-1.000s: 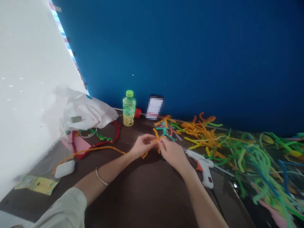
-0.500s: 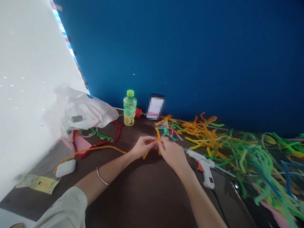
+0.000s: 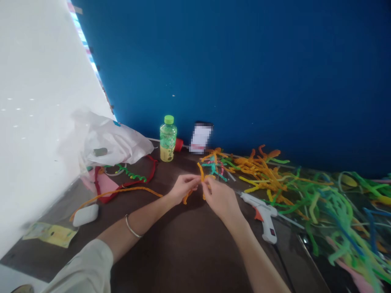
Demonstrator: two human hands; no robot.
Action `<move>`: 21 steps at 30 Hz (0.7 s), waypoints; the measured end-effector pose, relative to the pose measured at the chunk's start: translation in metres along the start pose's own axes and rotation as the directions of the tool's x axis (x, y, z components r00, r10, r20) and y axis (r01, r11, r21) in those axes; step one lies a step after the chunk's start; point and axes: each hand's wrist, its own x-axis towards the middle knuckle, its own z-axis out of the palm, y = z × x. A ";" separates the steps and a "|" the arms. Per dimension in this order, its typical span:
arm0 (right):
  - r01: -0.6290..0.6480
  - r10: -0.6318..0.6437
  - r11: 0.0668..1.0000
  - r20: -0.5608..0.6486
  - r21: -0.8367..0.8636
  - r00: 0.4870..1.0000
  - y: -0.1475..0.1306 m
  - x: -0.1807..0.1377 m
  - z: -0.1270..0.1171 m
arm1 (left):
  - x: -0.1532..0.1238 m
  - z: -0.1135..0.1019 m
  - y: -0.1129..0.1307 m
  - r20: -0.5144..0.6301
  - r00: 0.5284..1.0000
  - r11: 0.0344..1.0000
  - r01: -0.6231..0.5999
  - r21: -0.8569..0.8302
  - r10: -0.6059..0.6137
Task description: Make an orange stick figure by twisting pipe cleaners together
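An orange pipe cleaner (image 3: 200, 170) is pinched between my two hands above the dark table (image 3: 171, 252). My left hand (image 3: 184, 189) grips it with thumb and forefinger, and a bent orange end hangs below those fingers. Close beside it, my right hand (image 3: 219, 195) is closed on the same pipe cleaner, with one end sticking up and a short piece showing underneath. Just beyond the fingers lies a small bundle of teal, pink and orange pipe cleaners (image 3: 214, 166). A long orange pipe cleaner (image 3: 128, 189) runs leftward behind my left forearm.
A white glue gun (image 3: 262, 213) lies right of my right hand, its cord trailing forward. Loose orange stems (image 3: 262, 169) and green stems (image 3: 332, 203) cover the right side. A green-capped bottle (image 3: 168, 140), phone (image 3: 200, 138), plastic bag (image 3: 119, 140) and white case (image 3: 86, 215) are around.
The upright end of the orange pipe cleaner leans slightly more to the left. Both hands stay at nearly the same spot, with small finger movements; the view has shifted slightly.
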 end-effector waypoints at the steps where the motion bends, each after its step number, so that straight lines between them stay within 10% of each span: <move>1: -0.022 0.022 1.000 0.000 -0.002 1.000 -0.001 0.000 0.001 | 0.000 0.001 0.000 -0.011 1.000 1.000 -0.019 -0.005 0.019; 21: -0.037 0.037 0.999 -0.011 -0.006 0.999 -0.005 0.000 0.010 | -0.005 0.005 0.006 -0.006 0.997 0.984 -0.081 0.159 0.083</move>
